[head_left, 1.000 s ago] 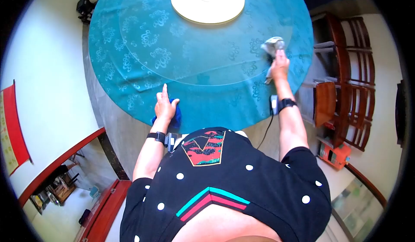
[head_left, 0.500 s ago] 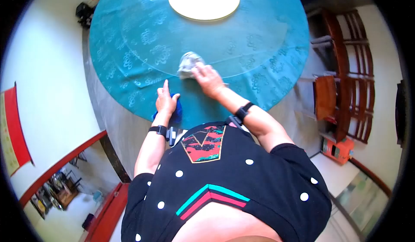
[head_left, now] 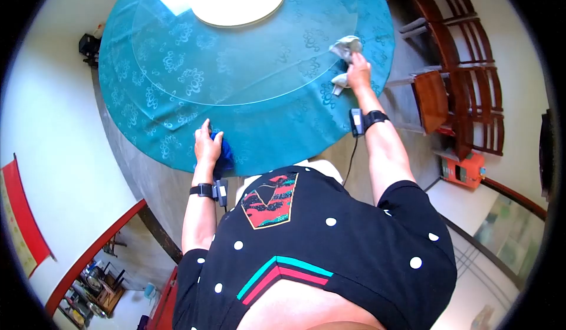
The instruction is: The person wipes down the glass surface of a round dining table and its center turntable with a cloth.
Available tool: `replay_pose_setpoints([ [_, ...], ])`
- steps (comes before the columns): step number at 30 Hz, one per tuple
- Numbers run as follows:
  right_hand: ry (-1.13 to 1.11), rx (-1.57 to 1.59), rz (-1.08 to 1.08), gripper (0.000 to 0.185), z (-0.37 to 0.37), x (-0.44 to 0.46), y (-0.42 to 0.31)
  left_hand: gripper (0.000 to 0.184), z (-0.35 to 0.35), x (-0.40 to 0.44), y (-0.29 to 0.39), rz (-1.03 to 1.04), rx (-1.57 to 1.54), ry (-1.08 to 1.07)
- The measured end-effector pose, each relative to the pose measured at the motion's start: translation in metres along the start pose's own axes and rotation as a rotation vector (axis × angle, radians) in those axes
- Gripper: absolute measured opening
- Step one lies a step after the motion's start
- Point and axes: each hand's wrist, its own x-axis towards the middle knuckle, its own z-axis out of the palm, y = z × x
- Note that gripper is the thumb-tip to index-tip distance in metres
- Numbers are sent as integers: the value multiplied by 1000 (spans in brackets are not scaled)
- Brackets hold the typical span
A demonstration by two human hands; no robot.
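Note:
A greyish-white cloth (head_left: 346, 48) is bunched up in my right hand (head_left: 359, 73), pressed on the right side of the round table (head_left: 271, 123) near the edge of its clear glass top. Part of the cloth sticks out below the fingers. My left hand (head_left: 207, 148) rests at the near left edge of the table, index finger stretched forward and thumb apart. Beneath and beside its palm is a deep blue cloth-like thing (head_left: 224, 158), partly hidden by the hand. A green patterned tablecloth (head_left: 159, 126) hangs over the table's rim.
A round white turntable (head_left: 239, 2) stands in the table's middle. Wooden chairs (head_left: 430, 101) line the right side, with an orange box (head_left: 464, 171) below them. A black object (head_left: 88, 46) is at the far left. A cable (head_left: 352, 160) hangs from my right wrist device.
My right hand has swept the cloth rightward and outward across the table. My left hand stays by the near edge over the blue thing. The view has turned slightly.

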Motion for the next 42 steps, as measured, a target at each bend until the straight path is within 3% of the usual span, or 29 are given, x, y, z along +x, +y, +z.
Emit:
replay_pose_setpoints([
  [2, 34, -26, 91, 42, 8, 0, 23, 58, 4, -7, -7, 0, -70, 30],
  [5, -93, 196, 107, 33, -3, -20, -14, 48, 13, -34, 12, -20, -146, 72],
  [7, -88, 222, -52, 36, -2, -53, -43, 44, 21, -51, 33, -58, -141, 85],
  [9, -226, 338, -177, 43, -29, -78, -69, 46, 37, -66, 65, -44, -90, 52],
  [10, -238, 340, -328, 36, -35, -87, -71, 47, 44, -70, 80, -19, -56, 34],
  [12, -357, 250, -660, 37, -48, -95, -54, 57, 65, -79, 119, 70, 31, -29],
  [14, -296, 336, -955, 32, -43, -83, -20, 65, 79, -85, 158, 51, 99, -142],
  [16, -260, 329, -1020, 20, -50, -48, 17, 75, 87, -90, 190, -48, 199, -250],
  [17, -311, 318, -971, 18, -47, -29, 41, 76, 89, -91, 198, -67, 225, -257],
  [18, -197, 342, -893, 19, -38, -12, 69, 77, 89, -93, 204, -85, 250, -262],
  [23, -75, 53, -231, 19, -30, 68, 198, 74, 89, -100, 199, -96, 234, -247],
  [27, -49, 41, 76, 25, -3, 71, 221, 67, 97, -122, 181, -64, 180, -193],
  [28, -115, 141, 125, 23, 9, 62, 214, 65, 99, -129, 174, -35, 167, -153],
  [29, -234, 500, 513, 24, -5, 56, 182, 64, 101, -137, 168, -24, 159, -130],
  [30, -206, 119, -94, 30, -22, 28, 156, 64, 103, -143, 165, -14, 149, -107],
  [32, -251, 205, -492, 41, -29, -12, 113, 64, 102, -152, 171, -46, 134, -103],
  [36, -662, 347, -888, 41, -80, -50, 44, 62, 105, -155, 166, -29, 104, -80],
  [42, -626, 175, -1157, 25, -62, 2, 60, 58, 102, -175, 172, -82, 130, -126],
])
